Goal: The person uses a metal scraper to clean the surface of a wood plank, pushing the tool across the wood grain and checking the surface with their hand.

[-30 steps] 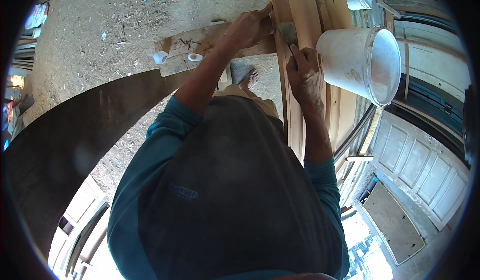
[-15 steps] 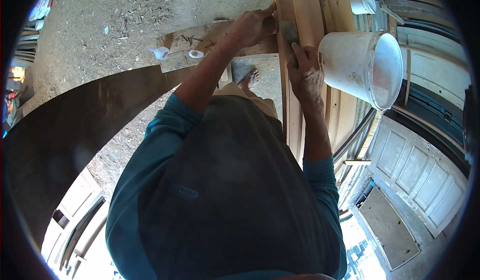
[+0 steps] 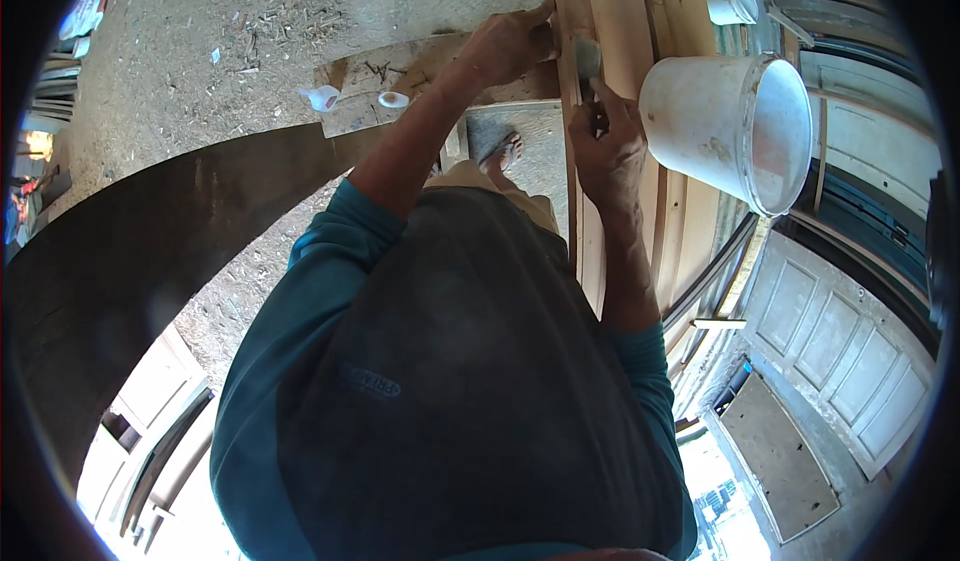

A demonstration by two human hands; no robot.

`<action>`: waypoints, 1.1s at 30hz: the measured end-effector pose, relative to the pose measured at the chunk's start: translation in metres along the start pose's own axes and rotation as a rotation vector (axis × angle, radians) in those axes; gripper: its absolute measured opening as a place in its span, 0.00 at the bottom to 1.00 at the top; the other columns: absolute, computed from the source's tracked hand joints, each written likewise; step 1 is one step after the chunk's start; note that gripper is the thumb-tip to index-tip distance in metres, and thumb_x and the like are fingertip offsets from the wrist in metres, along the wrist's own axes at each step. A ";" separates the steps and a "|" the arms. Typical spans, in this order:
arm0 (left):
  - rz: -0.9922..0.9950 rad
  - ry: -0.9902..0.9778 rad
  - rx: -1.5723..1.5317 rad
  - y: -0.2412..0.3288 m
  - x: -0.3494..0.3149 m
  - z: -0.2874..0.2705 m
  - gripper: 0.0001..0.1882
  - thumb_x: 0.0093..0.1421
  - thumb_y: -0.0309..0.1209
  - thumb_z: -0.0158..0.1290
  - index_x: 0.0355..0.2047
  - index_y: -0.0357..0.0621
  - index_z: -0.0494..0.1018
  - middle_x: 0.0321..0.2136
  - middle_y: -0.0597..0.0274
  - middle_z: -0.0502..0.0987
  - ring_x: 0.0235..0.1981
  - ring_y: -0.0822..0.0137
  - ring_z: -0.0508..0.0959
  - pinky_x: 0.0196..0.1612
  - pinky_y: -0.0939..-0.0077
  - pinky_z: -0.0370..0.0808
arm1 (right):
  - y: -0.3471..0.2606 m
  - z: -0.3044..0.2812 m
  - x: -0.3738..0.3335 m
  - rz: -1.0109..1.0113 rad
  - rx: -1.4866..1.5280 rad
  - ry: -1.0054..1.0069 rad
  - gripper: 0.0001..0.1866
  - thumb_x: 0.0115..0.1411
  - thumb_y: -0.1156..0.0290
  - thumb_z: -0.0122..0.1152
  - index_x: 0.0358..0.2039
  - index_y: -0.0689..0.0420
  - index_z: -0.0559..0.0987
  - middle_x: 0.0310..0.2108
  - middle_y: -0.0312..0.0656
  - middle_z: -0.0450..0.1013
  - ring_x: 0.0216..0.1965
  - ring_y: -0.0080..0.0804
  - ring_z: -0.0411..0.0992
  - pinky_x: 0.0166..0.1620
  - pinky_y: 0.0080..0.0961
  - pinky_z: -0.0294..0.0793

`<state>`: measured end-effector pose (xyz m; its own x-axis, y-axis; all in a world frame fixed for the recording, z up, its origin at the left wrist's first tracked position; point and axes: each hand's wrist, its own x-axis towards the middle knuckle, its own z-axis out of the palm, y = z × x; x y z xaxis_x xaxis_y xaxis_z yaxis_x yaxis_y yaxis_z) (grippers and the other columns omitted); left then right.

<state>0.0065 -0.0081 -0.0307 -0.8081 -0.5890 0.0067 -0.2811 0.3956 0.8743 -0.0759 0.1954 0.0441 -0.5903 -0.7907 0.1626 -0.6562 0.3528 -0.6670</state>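
From my remote post, I see the flat-bladed scraper (image 3: pixel 588 59) over the long timber piece (image 3: pixel 573 11), its blade pointing away from the person. The right hand (image 3: pixel 610 151) grasps its handle, fingers curled. The left hand (image 3: pixel 510 49) reaches the timber's left edge with its fingertips; I cannot tell whether they pinch it or merely rest there. Just right of the right hand I have a large white bucket (image 3: pixel 695 116), its mouth facing right in my view, and a smaller white bucket (image 3: pixel 733 4) beyond. Left, below the left forearm, I make out a worn board (image 3: pixel 350 116) bearing a white oval piece (image 3: pixel 393 100). A pale panelled door (image 3: pixel 835 346) is at far right.
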 end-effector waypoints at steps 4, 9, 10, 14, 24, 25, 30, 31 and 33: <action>0.101 0.005 0.046 -0.005 0.001 0.001 0.38 0.63 0.39 0.64 0.71 0.38 0.68 0.41 0.51 0.88 0.44 0.50 0.88 0.49 0.53 0.82 | -0.010 0.016 0.006 0.125 0.060 0.025 0.23 0.62 0.73 0.70 0.58 0.63 0.83 0.35 0.51 0.78 0.34 0.42 0.80 0.39 0.39 0.82; 0.090 0.011 0.064 -0.010 0.002 0.003 0.39 0.63 0.40 0.63 0.72 0.41 0.67 0.41 0.52 0.88 0.45 0.47 0.87 0.49 0.53 0.83 | -0.022 0.036 0.018 0.185 0.079 0.032 0.25 0.62 0.69 0.71 0.58 0.65 0.82 0.34 0.53 0.83 0.38 0.43 0.83 0.43 0.39 0.83; 0.082 0.010 0.047 -0.009 0.003 0.002 0.39 0.63 0.40 0.63 0.73 0.42 0.66 0.42 0.52 0.88 0.45 0.46 0.87 0.50 0.53 0.82 | -0.024 0.038 0.021 0.194 0.086 0.041 0.25 0.62 0.69 0.71 0.58 0.66 0.82 0.35 0.53 0.83 0.38 0.43 0.84 0.44 0.39 0.83; 0.065 0.003 0.017 -0.012 0.004 0.004 0.39 0.63 0.41 0.62 0.74 0.45 0.66 0.44 0.51 0.88 0.47 0.46 0.87 0.52 0.53 0.82 | -0.021 0.054 0.031 0.180 0.054 0.074 0.26 0.62 0.67 0.71 0.58 0.67 0.81 0.36 0.53 0.84 0.39 0.45 0.84 0.46 0.41 0.83; 0.076 0.029 0.070 -0.023 0.010 0.008 0.37 0.62 0.40 0.62 0.72 0.50 0.69 0.43 0.56 0.89 0.46 0.47 0.87 0.53 0.52 0.82 | -0.024 0.061 0.036 0.245 0.048 0.025 0.30 0.62 0.64 0.70 0.60 0.69 0.79 0.35 0.53 0.84 0.42 0.49 0.83 0.47 0.46 0.81; 0.149 0.052 0.083 -0.024 0.010 0.008 0.37 0.63 0.40 0.61 0.72 0.51 0.69 0.43 0.55 0.88 0.46 0.46 0.87 0.52 0.52 0.82 | -0.021 0.062 0.036 0.248 0.046 0.025 0.30 0.63 0.64 0.70 0.61 0.69 0.79 0.34 0.53 0.83 0.42 0.49 0.83 0.47 0.46 0.81; 0.190 0.030 0.175 -0.023 0.008 0.004 0.37 0.65 0.39 0.62 0.74 0.52 0.66 0.46 0.56 0.88 0.49 0.47 0.87 0.53 0.56 0.82 | -0.017 0.065 0.032 0.104 -0.036 0.056 0.32 0.63 0.61 0.74 0.61 0.72 0.79 0.27 0.46 0.80 0.29 0.36 0.80 0.37 0.38 0.79; 0.145 0.009 0.176 -0.020 0.009 0.003 0.37 0.66 0.38 0.62 0.74 0.52 0.65 0.47 0.56 0.88 0.49 0.48 0.87 0.53 0.57 0.82 | -0.017 0.064 0.030 0.122 -0.011 0.051 0.32 0.63 0.61 0.74 0.60 0.72 0.79 0.28 0.47 0.80 0.30 0.37 0.80 0.38 0.38 0.79; 0.008 -0.032 0.109 -0.014 0.007 0.001 0.37 0.66 0.39 0.62 0.74 0.53 0.65 0.47 0.55 0.88 0.49 0.47 0.87 0.53 0.57 0.82 | -0.031 0.057 0.026 0.158 0.040 0.036 0.32 0.63 0.61 0.74 0.60 0.72 0.80 0.30 0.49 0.81 0.31 0.40 0.80 0.38 0.39 0.79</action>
<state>0.0043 -0.0170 -0.0435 -0.8258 -0.5639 -0.0038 -0.3283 0.4754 0.8162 -0.0441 0.1351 0.0275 -0.7016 -0.7082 0.0791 -0.5351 0.4502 -0.7149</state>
